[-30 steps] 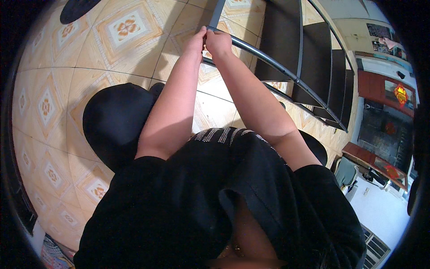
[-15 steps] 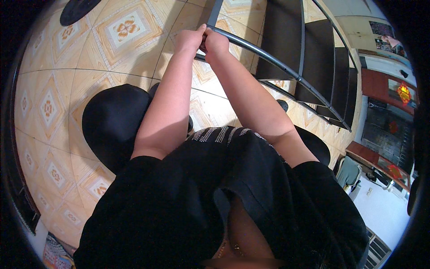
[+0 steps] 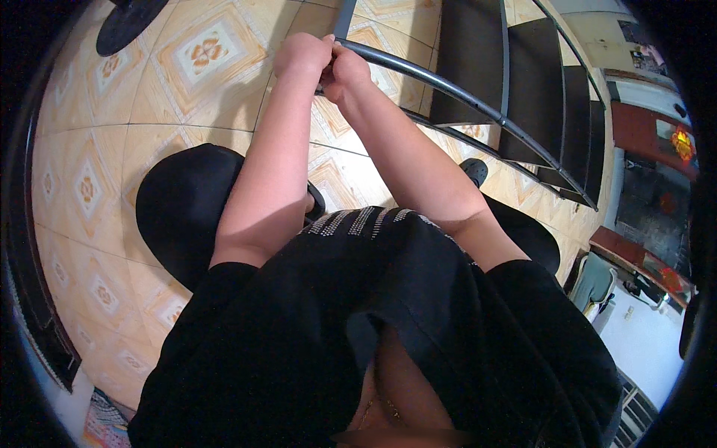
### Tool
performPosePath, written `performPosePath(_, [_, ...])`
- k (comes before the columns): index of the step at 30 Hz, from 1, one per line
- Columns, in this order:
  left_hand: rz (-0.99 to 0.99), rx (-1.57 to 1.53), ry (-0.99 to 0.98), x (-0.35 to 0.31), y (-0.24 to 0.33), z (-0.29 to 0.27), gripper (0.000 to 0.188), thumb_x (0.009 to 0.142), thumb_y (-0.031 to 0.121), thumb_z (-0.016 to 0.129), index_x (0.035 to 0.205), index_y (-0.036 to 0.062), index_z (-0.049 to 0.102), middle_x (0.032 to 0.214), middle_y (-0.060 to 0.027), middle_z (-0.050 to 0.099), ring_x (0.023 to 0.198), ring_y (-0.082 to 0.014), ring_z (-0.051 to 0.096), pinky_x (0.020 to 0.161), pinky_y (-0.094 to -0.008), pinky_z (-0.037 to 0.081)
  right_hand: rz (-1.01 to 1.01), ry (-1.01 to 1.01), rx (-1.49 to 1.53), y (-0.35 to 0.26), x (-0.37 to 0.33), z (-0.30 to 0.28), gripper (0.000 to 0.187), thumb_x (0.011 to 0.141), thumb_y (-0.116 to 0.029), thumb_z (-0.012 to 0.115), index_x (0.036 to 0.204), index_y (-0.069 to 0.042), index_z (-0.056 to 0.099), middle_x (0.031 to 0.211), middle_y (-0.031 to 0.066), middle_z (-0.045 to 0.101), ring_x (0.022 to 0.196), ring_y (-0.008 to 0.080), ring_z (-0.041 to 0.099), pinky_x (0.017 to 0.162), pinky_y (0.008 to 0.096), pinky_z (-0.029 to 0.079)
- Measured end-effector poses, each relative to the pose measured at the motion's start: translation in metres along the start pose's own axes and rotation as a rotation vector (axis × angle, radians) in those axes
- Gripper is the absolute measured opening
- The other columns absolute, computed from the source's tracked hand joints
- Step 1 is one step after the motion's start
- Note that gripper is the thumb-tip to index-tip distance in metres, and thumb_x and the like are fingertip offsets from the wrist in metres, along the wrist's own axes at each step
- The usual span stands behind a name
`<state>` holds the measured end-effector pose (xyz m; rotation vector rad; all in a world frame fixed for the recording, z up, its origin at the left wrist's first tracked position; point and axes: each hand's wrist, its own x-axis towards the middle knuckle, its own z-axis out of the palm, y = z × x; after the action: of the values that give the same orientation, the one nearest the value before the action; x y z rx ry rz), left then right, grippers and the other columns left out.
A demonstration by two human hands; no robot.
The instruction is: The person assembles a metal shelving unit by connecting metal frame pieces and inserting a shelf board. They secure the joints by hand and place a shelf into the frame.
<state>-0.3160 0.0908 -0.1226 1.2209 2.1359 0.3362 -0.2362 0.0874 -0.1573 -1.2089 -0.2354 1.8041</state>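
Observation:
At the end of a dark metal tube [image 3: 426, 73], part of a black shelf rack [image 3: 467, 63], my two hands meet. My left hand [image 3: 302, 54] is closed, its thumb up against the tube's end. Beside it, my right hand [image 3: 349, 72] is curled in just under the tube, its knuckles close to the left fingers. Both sets of fingertips are tucked between the hands, so what they hold there cannot be made out. The rack has several dark boards and lies on its side along the floor to the right.
Patterned tiles [image 3: 209, 48] cover the floor. My bent knees [image 3: 187, 209] flank my arms, and a dark clog [image 3: 474, 172] shows beside the rack. A round black base [image 3: 123, 33] stands at the far left. A greenish chair [image 3: 594, 280] is at the right.
Both hands have shifted slightly left and away from me, still together at the tube's end. The left hand's back has turned more upward. The view has moved slightly.

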Motion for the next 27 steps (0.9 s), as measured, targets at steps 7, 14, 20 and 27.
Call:
performPosePath(7, [0.023, 0.164, -0.057, -0.005, 0.016, -0.015, 0.044, 0.089, 0.048, 0.052, 0.095, 0.0088, 0.071, 0.097, -0.0098, 0.069, 0.091, -0.0264, 0.067, 0.076, -0.0376, 0.053, 0.078, -0.118, 0.038, 0.001, 0.008, -0.007, 0.026, 0.099, -0.025, 0.043, 0.079, -0.01, 0.052, 0.067, -0.0009, 0.049, 0.057, 0.0128, 0.044, 0.059, 0.0318, 0.041])
performPosePath(14, [-0.026, 0.056, -0.181, -0.012, 0.016, -0.024, 0.045, 0.091, 0.047, 0.046, 0.09, 0.0099, 0.072, 0.093, -0.0089, 0.07, 0.092, -0.0251, 0.067, 0.079, -0.0376, 0.051, 0.083, -0.226, 0.067, 0.0, 0.004, -0.015, 0.025, 0.099, -0.027, 0.043, 0.082, -0.01, 0.05, 0.061, -0.0021, 0.046, 0.051, 0.0126, 0.04, 0.056, 0.0305, 0.04])
performPosePath(20, [-0.054, 0.152, 0.031, 0.007, 0.001, -0.02, 0.053, 0.089, 0.052, 0.046, 0.112, 0.0081, 0.065, 0.119, -0.0141, 0.061, 0.111, -0.0313, 0.058, 0.091, -0.0423, 0.046, 0.042, -0.206, -0.256, 0.002, -0.028, -0.039, 0.028, 0.097, -0.026, 0.046, 0.081, -0.006, 0.057, 0.058, -0.0017, 0.044, 0.051, 0.0123, 0.039, 0.055, 0.027, 0.039])
performPosePath(27, [0.242, -0.009, 0.164, 0.006, -0.01, 0.032, 0.047, 0.085, 0.049, 0.056, 0.1, 0.0068, 0.069, 0.1, -0.0176, 0.067, 0.096, -0.0338, 0.063, 0.082, -0.0436, 0.049, 0.022, -0.184, -0.746, -0.035, -0.092, -0.148, 0.035, 0.097, -0.029, 0.049, 0.088, 0.0, 0.067, 0.063, -0.0015, 0.049, 0.056, 0.0086, 0.041, 0.054, 0.0228, 0.036])
